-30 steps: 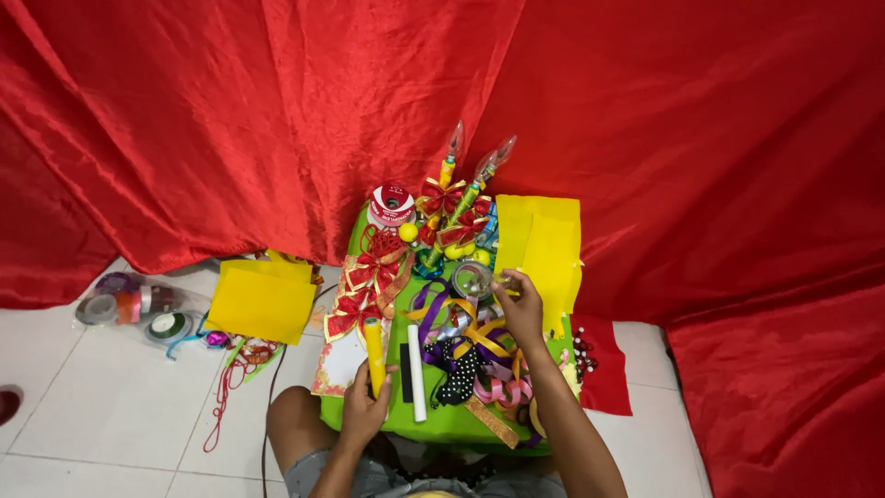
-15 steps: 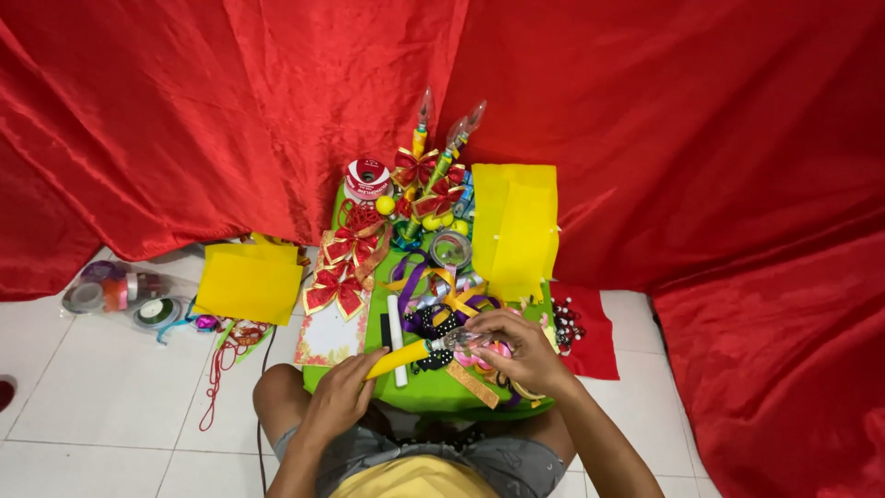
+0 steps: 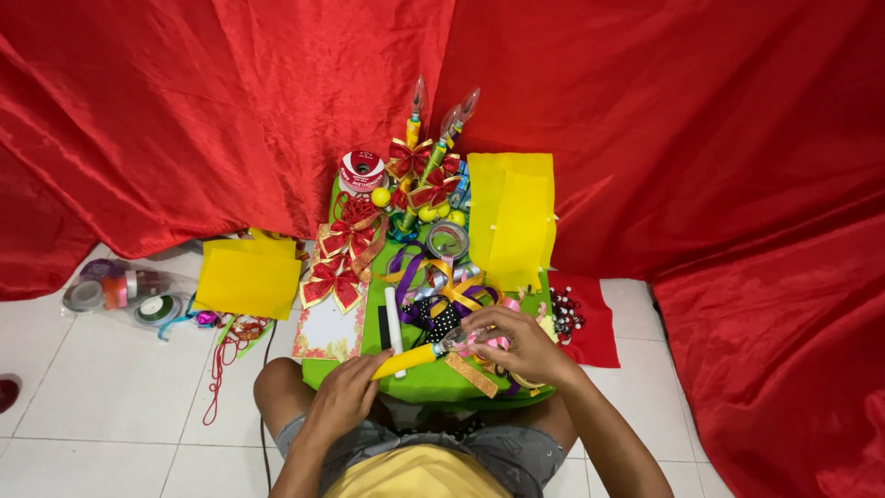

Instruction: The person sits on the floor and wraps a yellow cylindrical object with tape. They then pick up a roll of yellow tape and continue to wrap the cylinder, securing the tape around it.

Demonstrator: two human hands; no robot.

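Two hands share a yellow candle light [image 3: 410, 360]: left hand [image 3: 346, 397] pinches its base, right hand [image 3: 521, 346] cups the clear bulb end above the green tabletop [image 3: 424, 383]; a steady grip seems wise.

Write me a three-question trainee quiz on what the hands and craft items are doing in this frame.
1. True or false: both hands hold the yellow candle-shaped light.
2. Which lies left of the green table on the floor? A) yellow sheets B) a blue bucket C) a black shoe box
3. What backdrop hangs behind the craft pile?

Key:
1. True: left hand grips the yellow end, right hand the clear bulb end.
2. A
3. Red cloth.
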